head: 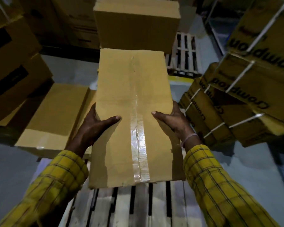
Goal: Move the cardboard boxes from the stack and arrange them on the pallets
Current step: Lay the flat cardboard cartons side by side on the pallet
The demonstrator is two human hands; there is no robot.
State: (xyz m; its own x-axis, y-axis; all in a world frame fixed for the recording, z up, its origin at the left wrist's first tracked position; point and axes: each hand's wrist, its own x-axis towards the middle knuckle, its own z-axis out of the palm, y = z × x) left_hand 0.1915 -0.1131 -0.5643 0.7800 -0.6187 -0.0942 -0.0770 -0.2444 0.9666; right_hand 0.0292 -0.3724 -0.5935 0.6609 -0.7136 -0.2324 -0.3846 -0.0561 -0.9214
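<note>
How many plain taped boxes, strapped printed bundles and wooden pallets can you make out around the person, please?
Plain taped boxes: 3, the held box gripped by the left hand and right hand, the box on the left and the upright box behind
Strapped printed bundles: cannot count; they overlap
Wooden pallets: 2, the near pallet and far pallet
Total countable: 5

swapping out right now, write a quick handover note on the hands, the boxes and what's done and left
Left hand and right hand grip the sides of the taped box, thumbs on top, carried above the slatted pallet.
Done: one plain box lies at the pallet's left; another box stands beyond.
Left: set this box down beside it; strapped printed boxes are stacked at right.
</note>
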